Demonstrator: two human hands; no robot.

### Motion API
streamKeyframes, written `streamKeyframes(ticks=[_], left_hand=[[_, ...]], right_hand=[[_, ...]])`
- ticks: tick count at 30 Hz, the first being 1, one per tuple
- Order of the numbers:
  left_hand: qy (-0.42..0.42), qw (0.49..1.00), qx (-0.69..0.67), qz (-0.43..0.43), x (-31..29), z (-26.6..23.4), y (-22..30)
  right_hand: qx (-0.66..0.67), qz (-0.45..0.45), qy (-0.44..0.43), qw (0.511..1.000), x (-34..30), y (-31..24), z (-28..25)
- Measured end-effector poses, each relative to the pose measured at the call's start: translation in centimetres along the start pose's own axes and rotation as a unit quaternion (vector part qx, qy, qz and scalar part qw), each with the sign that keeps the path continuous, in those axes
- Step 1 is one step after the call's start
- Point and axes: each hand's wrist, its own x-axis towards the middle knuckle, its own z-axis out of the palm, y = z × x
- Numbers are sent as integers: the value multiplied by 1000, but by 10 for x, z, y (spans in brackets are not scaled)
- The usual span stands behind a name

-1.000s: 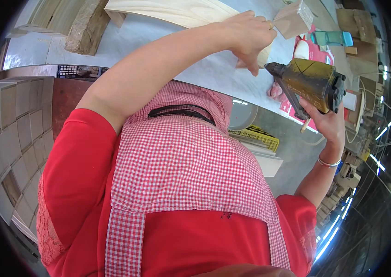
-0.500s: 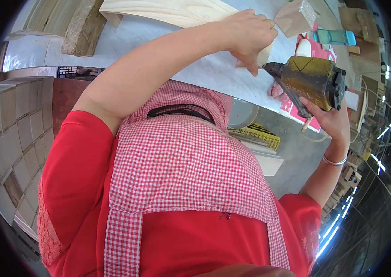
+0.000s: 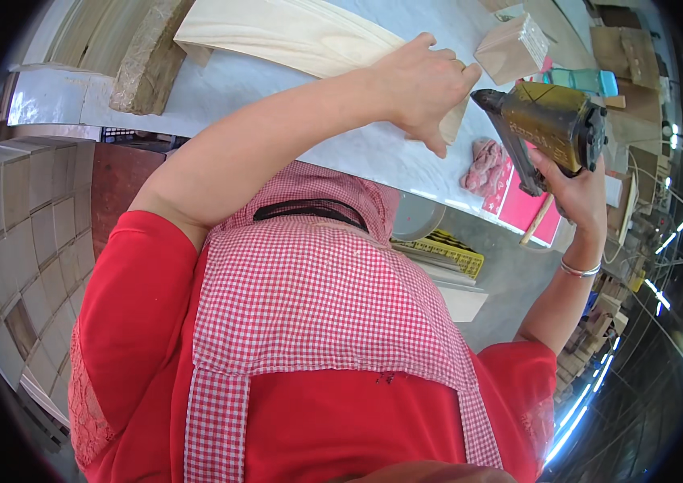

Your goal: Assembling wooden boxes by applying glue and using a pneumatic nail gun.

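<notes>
In the head view, the hands were apart. The left hand was clamped on the right end of a pale wooden board, which lay on the table, back from its near edge. The right hand gripped a nail gun above the table's right part, nose just beside the left hand; contact with the wood could not be determined. A crumpled pink cloth lay by the near edge.

The nail gun is right of the board.
</notes>
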Motion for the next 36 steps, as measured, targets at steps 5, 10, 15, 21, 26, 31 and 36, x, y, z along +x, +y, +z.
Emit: streamKeyframes(ticks=[5, 10, 15, 21, 26, 31, 36], left_hand=[[2, 1000, 1, 1, -1, -1, 1], [7, 1000, -8, -5, -2, -2, 3], [17, 1000, -20, 3, -3, -2, 3], [-5, 1000, -21, -2, -3, -9, 4], [9, 1000, -11, 14, -2, -2, -10], [51, 994, 82, -58, -45, -34, -51], [-116, 984, -46, -124, -50, -76, -34]], right_hand=[[-7, -9, -11, 1000, 8, 3, -1], [16, 3, -15, 1000, 13, 5, 0], [-17, -12, -36, 999, 17, 0, -4], [-32, -8, -35, 999, 16, 7, -3], [-14, 17, 44, 999, -6, 24, -1], [-30, 153, 146, 977, -50, 98, -8], [-185, 50, 212, 958, -84, 239, 24]])
